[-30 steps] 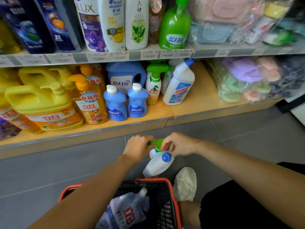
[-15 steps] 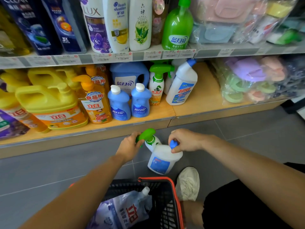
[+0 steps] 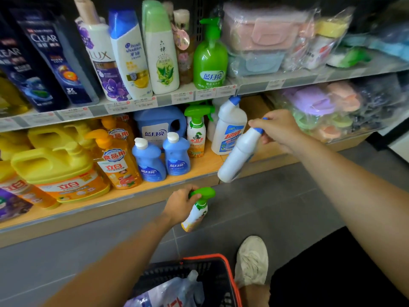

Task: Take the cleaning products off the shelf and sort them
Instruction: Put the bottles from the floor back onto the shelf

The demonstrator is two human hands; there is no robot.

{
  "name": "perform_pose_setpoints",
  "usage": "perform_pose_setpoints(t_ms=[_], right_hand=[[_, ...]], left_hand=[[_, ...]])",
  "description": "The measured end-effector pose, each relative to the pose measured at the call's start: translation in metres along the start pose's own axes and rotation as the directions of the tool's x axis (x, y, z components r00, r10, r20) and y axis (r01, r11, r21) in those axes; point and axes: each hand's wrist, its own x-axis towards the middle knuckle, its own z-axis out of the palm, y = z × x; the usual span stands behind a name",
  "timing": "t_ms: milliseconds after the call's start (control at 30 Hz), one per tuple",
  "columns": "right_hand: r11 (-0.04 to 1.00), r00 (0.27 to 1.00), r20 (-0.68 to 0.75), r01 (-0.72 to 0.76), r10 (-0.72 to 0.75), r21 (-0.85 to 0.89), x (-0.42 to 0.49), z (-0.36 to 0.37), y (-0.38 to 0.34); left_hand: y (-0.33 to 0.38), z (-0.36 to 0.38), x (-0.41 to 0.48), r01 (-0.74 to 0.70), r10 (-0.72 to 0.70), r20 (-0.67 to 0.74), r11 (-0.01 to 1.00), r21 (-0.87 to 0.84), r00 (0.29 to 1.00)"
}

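Now sorting: spray bottle [image 3: 194,214] gripped in left hand [image 3: 180,204], white bottle [image 3: 238,158] in right hand [image 3: 276,129]; next, probably placing each by kind.

- The left hand [image 3: 180,204] was extended low and forward, fingers curled round a spray bottle [image 3: 194,214].
- The right hand [image 3: 277,129] was held higher, gripping a white bottle [image 3: 238,156] by its neck.

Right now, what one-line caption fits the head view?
At a store shelf, left hand holds a green-trigger spray bottle, right hand a white blue-capped bottle; basket on the floor.
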Motion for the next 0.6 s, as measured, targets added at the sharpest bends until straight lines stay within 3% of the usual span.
perform_pose_setpoints(t_ms=[167,267,400,600], right_hand=[[0.97,0.967,-0.225,-0.063,0.118,0.236,0.023,0.012,-0.001],[0.972,0.965,-0.218,-0.1,0.147,0.212,0.032,0.025,0.004],[0.997,0.977,-0.2,-0.065,0.073,0.042,0.036,0.037,0.003],[0.999,0.997,-0.079,-0.004,0.008,0.051,0.035,0.041,0.006]], left_hand=[[0.027,-0.042,0.007,-0.149,0.149,-0.033,0.988,0.028,0.988],[0.052,-0.064,0.016,-0.245,0.245,-0.056,0.97,0.007,0.968],[0.089,-0.089,0.039,-0.32,0.311,-0.146,0.946,-0.041,0.939],[0.118,-0.097,0.078,-0.272,0.264,-0.213,0.962,-0.006,0.941]])
